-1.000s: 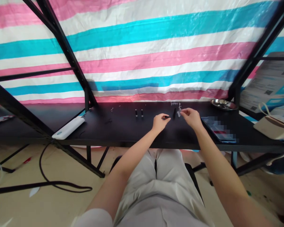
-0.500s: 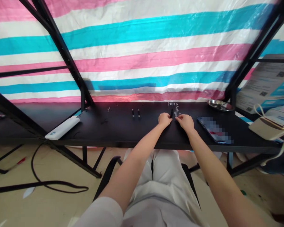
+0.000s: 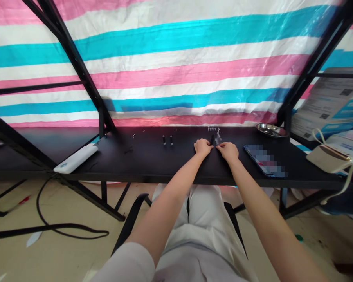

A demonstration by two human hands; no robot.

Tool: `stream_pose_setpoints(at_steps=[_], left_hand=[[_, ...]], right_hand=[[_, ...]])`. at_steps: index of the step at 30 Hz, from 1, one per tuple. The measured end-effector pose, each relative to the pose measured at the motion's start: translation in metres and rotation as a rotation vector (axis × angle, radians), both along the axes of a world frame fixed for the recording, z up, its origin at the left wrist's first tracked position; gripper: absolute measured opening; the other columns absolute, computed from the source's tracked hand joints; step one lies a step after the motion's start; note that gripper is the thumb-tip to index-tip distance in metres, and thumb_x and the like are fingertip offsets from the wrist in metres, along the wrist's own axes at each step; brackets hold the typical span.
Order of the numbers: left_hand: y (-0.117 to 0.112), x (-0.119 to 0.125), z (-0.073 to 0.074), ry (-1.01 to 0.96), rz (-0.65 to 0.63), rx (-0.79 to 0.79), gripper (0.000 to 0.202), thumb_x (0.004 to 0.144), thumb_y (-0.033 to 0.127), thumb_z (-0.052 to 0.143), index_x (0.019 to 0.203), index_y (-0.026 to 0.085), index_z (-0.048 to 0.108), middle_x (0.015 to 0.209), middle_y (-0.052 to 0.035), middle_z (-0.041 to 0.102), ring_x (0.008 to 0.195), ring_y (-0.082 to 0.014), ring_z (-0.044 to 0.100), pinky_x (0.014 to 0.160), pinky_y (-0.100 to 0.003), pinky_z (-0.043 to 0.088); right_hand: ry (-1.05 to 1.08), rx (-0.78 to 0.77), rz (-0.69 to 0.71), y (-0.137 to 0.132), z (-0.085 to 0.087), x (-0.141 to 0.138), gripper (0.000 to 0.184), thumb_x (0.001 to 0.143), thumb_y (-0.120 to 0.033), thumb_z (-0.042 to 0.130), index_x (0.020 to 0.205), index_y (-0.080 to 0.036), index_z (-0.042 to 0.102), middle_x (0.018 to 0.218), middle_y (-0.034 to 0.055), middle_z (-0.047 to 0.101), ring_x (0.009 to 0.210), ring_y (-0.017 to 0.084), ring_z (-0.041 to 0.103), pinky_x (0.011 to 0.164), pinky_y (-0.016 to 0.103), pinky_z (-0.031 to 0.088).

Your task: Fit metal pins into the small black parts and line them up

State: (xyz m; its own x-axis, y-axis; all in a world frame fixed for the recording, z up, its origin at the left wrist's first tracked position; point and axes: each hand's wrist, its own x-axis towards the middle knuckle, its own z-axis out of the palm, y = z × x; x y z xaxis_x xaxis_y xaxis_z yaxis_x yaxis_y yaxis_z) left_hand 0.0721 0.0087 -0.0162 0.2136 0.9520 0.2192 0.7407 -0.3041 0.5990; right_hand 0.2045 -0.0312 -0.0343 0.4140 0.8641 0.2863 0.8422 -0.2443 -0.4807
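Note:
My left hand (image 3: pixel 203 147) and my right hand (image 3: pixel 228 150) rest close together on the black table (image 3: pixel 153 160), fingers curled in a pinch towards each other. Between their fingertips stands a small black upright piece (image 3: pixel 212 140). What each pinch holds is too small to name. Just beyond the right fingers lies a little pile of tiny pale parts (image 3: pixel 218 137), with a row of small pale pins (image 3: pixel 212 128) behind it. Two more small black upright pieces (image 3: pixel 167 140) stand to the left of my left hand.
A phone (image 3: pixel 263 161) lies right of my right hand, a metal dish (image 3: pixel 271 130) behind it. A white power bank (image 3: pixel 76 158) sits at the table's left end. A cream bag (image 3: pixel 329 157) and leaflets are at far right. Black frame struts rise on both sides; a cable lies on the floor.
Both hands have drawn together around the black upright piece; the right hand came down from the pale parts and leftward, the left moved right.

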Motion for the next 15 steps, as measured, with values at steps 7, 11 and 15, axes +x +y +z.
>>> stream_pose_setpoints(at_steps=[7,11,15], left_hand=[[-0.004,-0.011,0.003,0.064,-0.034,0.020,0.036,0.061,0.046,0.074,0.086,0.020,0.069,0.097,-0.0092,0.064,0.102,-0.0264,0.052,0.090,-0.039,0.040],[-0.003,-0.044,0.023,0.198,-0.132,0.148,0.038,0.065,0.044,0.072,0.092,0.018,0.067,0.106,-0.0114,0.059,0.108,-0.0290,0.047,0.095,-0.042,0.034],[0.015,-0.095,0.065,0.332,-0.225,0.299,0.034,0.068,0.033,0.072,0.098,0.017,0.065,0.110,-0.0118,0.057,0.114,-0.0312,0.043,0.101,-0.047,0.025]], right_hand=[[-0.017,0.007,0.022,-0.003,-0.001,-0.001,0.030,0.073,-0.044,0.059,0.088,-0.020,0.070,0.085,0.0097,0.068,0.083,0.023,0.062,0.071,0.033,0.044],[0.002,0.066,0.021,-0.013,0.001,-0.006,0.041,0.076,-0.052,0.054,0.096,-0.018,0.065,0.083,0.0096,0.066,0.081,0.023,0.061,0.069,0.033,0.043],[0.046,0.278,-0.007,-0.023,0.008,-0.012,0.044,0.082,-0.055,0.043,0.094,-0.017,0.061,0.076,0.0079,0.063,0.073,0.021,0.058,0.066,0.031,0.040]])
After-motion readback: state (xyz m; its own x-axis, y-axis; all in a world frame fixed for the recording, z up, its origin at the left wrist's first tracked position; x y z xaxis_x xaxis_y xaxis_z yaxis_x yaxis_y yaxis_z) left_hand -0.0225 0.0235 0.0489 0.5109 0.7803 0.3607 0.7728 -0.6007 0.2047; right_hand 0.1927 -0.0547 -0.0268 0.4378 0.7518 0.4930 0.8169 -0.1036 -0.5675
